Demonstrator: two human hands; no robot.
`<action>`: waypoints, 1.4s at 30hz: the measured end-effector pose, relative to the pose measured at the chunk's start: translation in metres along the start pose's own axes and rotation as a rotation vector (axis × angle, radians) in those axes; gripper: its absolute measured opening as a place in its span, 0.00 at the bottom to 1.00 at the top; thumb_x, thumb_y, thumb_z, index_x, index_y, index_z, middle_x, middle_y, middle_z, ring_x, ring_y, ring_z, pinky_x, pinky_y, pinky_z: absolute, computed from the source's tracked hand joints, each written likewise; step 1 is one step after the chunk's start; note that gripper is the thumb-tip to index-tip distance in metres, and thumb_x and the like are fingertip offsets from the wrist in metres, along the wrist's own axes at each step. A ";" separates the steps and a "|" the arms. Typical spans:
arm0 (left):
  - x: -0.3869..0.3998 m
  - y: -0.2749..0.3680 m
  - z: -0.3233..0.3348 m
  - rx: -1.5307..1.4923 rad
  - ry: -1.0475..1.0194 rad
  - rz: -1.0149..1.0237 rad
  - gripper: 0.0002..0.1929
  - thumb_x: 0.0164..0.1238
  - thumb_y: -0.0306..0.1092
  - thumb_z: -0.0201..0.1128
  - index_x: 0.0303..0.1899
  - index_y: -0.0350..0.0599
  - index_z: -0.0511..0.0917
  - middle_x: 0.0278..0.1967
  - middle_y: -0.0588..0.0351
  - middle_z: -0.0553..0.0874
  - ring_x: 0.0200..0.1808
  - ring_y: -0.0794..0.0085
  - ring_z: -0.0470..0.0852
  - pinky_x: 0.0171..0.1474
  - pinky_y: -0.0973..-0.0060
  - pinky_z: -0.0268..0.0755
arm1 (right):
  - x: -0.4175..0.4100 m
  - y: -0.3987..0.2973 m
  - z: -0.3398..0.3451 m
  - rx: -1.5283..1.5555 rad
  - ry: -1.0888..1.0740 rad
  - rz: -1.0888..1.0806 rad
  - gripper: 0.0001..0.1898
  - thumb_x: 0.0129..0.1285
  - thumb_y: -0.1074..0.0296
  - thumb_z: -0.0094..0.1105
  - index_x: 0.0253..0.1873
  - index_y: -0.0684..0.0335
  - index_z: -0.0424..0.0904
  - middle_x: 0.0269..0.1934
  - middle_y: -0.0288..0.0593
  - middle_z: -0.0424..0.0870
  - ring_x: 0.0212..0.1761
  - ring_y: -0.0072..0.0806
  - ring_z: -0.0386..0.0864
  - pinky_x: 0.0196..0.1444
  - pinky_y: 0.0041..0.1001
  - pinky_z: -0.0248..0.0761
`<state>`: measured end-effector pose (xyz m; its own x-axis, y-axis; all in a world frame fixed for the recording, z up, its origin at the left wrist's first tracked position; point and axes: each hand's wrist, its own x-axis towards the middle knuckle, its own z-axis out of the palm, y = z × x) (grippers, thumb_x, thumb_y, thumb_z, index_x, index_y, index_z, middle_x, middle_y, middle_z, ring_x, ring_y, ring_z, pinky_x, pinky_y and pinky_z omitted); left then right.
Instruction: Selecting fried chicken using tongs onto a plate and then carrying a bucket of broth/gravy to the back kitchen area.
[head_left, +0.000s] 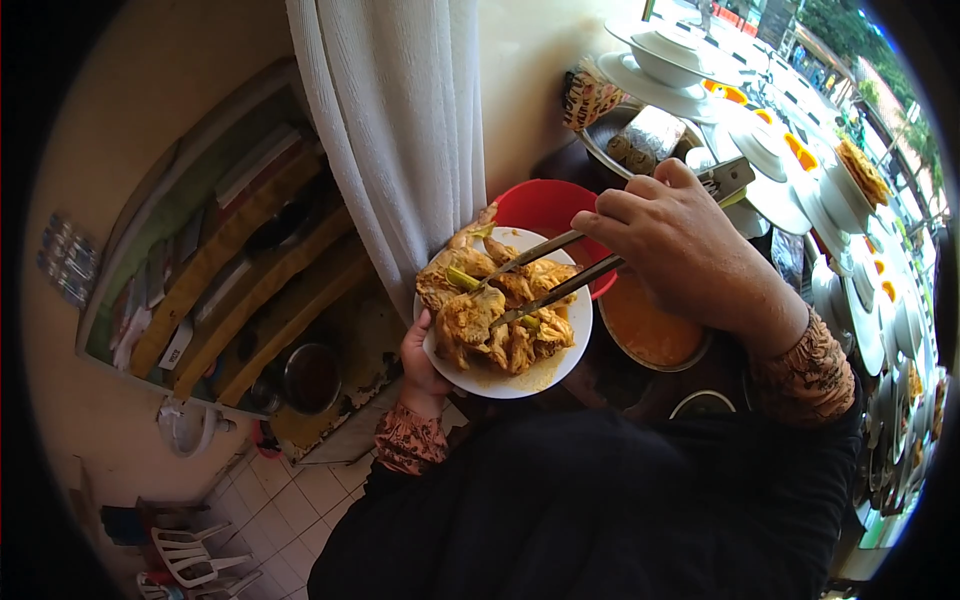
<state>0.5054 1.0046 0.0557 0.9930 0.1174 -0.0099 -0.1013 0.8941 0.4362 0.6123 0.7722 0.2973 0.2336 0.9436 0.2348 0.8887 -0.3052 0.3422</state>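
My left hand grips the rim of a white plate from its left side. Pieces of cooked chicken in a yellowish sauce are heaped on it, with bits of green stalk among them. In my right hand is a pair of metal tongs, held from above. Their tips rest at a chicken piece near the middle of the heap; whether they pinch it I cannot tell. Behind the plate stands a red plastic tub, partly covered by it. Below my right hand is a bowl of orange sauce.
White plates and bowls are stacked along the right, some with food. A metal pot holds wrapped items at the back. A white curtain hangs behind the plate. Shelves stand left; white plastic chairs are at lower left.
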 end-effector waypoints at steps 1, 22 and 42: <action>0.000 0.000 -0.001 -0.002 0.000 0.003 0.27 0.72 0.45 0.43 0.66 0.38 0.59 0.62 0.43 0.69 0.63 0.54 0.69 0.66 0.56 0.60 | -0.001 0.000 -0.001 -0.005 -0.027 0.005 0.13 0.54 0.70 0.59 0.46 0.53 0.78 0.36 0.31 0.76 0.41 0.24 0.74 0.47 0.30 0.60; -0.004 0.008 -0.018 -0.040 0.074 0.105 0.27 0.72 0.46 0.43 0.64 0.38 0.61 0.62 0.45 0.71 0.62 0.56 0.71 0.65 0.58 0.62 | -0.023 0.061 0.125 -0.071 -0.512 0.748 0.09 0.54 0.66 0.56 0.38 0.58 0.83 0.37 0.44 0.85 0.41 0.40 0.83 0.48 0.40 0.69; 0.002 -0.005 -0.019 -0.012 0.039 -0.014 0.26 0.72 0.44 0.43 0.65 0.38 0.60 0.62 0.43 0.70 0.63 0.54 0.70 0.65 0.57 0.62 | 0.011 0.021 0.012 0.278 -0.256 0.426 0.23 0.49 0.68 0.62 0.53 0.65 0.76 0.46 0.49 0.80 0.51 0.44 0.76 0.53 0.37 0.69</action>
<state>0.5072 1.0091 0.0366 0.9913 0.1212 -0.0511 -0.0882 0.9007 0.4253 0.6380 0.7780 0.2959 0.6517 0.7561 0.0603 0.7572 -0.6531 0.0050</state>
